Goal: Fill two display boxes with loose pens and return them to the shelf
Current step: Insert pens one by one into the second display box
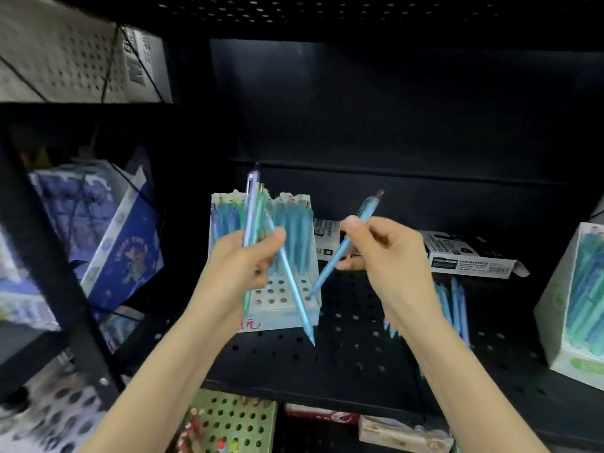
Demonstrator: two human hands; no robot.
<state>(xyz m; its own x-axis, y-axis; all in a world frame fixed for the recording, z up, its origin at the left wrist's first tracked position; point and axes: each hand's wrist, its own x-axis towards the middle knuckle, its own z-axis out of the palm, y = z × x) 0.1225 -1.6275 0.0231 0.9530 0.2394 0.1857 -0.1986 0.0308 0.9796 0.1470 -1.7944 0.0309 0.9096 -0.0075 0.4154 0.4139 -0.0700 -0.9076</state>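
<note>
Head view shows a black perforated shelf (343,354) carrying the work. A pale stepped display box (281,317) stands left of the shelf's centre, well back from the front edge. Its rear rows are full of blue and green pens, and its front rows show empty holes (273,292).

The right hand (392,253) pinches a single light-blue pen (328,273) between thumb and fingers at mid-barrel. The pen's long axis runs diagonally, with the clicker end up and to the right and the tip down and to the left. The tip is at the front right corner of the hole grid. Motion blur prevents a finding on whether it has entered a hole.

The left hand (242,259) grips a bundle of pens (253,207) upright in front of the box. One blue pen (299,302) slants out of the bundle, with its tip over the shelf just past the box's front right corner.

More loose pens (454,305) lie on the shelf towards the right edge, behind the right forearm. A second display box (555,308) stands at the right edge and appears full. Black-and-white cartons (467,256) lie along the back.

Assessment: the right hand is the nearer hand to the empty holes. Seating the pen calls for raising it nearer to upright over a hole. The slanting pen crosses close to that path and may foul it.
</note>
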